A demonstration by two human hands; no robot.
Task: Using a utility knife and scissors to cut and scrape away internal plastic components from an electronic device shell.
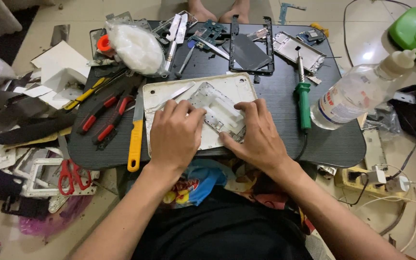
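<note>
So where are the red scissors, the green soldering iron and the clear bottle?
red scissors (73, 175), head view, on the handles.
green soldering iron (304, 106), head view, on the handle.
clear bottle (350, 96), head view, on its body.

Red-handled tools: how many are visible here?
3: two pliers side by side on the table's left part, and scissors on the cluttered floor below-left. Others may be buried.

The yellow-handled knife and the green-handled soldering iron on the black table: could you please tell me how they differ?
The yellow-handled knife lies left of the white tray, beside the left hand; the green-handled soldering iron lies right of the right hand. The knife has a flat blade; the iron has a thin round tip. The iron trails a dark cord; the knife has none. Both lie untouched, pointing away from the person.
</note>
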